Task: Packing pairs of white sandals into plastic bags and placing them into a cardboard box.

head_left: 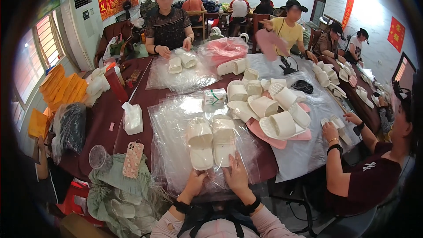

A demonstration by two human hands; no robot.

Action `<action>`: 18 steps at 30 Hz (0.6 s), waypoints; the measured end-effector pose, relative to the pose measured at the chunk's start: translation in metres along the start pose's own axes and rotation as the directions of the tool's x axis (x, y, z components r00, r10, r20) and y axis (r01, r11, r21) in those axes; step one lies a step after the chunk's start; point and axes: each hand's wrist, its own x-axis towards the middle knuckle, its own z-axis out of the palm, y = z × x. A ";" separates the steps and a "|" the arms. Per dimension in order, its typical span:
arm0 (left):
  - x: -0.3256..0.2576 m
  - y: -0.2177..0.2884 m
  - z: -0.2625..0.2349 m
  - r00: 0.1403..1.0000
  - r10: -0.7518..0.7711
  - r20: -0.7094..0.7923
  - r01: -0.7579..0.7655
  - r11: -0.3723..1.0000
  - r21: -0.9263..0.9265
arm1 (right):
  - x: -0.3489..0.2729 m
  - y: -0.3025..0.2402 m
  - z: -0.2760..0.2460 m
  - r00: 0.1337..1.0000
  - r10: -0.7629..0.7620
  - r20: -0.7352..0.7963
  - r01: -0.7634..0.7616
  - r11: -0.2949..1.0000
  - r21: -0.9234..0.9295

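Note:
In front of me a pair of white slippers lies side by side on a stack of clear plastic bags (169, 150), toes pointing away. My left hand (194, 183) is closed at the heel of the left slipper (202, 154). At the heel of the right slipper (224, 147), my right hand (237, 175) grips, its fingers partly hidden by the sole and plastic. Clear plastic surrounds both slippers; I cannot tell whether they are inside a bag. A heap of white slippers (264, 105), with some pink ones (264, 134) underneath, sits just beyond my right hand.
Left on the dark red tablecloth (99, 125) are a tissue pack (132, 119), a phone in a pink case (133, 160) and a clear cup (100, 158). A small white box (214, 98) stands beyond the slippers. Co-workers handle slippers across the table and at right.

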 end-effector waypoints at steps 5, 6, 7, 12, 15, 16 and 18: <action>-0.003 -0.001 -0.003 1.000 0.029 0.000 -0.029 0.997 -0.066 | -0.021 -0.020 -0.023 0.986 -0.096 0.132 0.097 0.995 -0.002; -0.003 0.000 -0.001 1.000 0.031 0.000 -0.031 0.997 -0.068 | -0.027 -0.021 -0.031 0.965 -0.147 0.218 0.141 0.989 0.043; -0.004 0.001 0.005 0.999 0.040 -0.031 -0.042 0.997 -0.071 | -0.032 -0.023 -0.040 0.966 -0.147 0.215 0.142 0.989 0.037; -0.006 0.004 0.005 0.996 0.006 -0.093 -0.014 0.996 -0.083 | -0.022 -0.058 -0.106 0.608 -0.204 0.767 -0.429 0.729 0.534; -0.006 0.001 -0.009 1.000 0.020 -0.018 -0.021 1.000 -0.021 | -0.013 -0.052 -0.136 0.649 0.007 0.761 -0.698 0.401 0.592; -0.003 0.000 -0.008 0.999 0.039 0.031 -0.039 0.999 -0.004 | -0.008 -0.050 -0.136 0.653 0.015 0.757 -0.697 0.404 0.593; -0.004 0.001 -0.007 0.995 0.060 0.075 -0.061 0.998 0.015 | 0.003 -0.042 -0.125 0.984 0.115 0.139 -0.127 0.988 0.084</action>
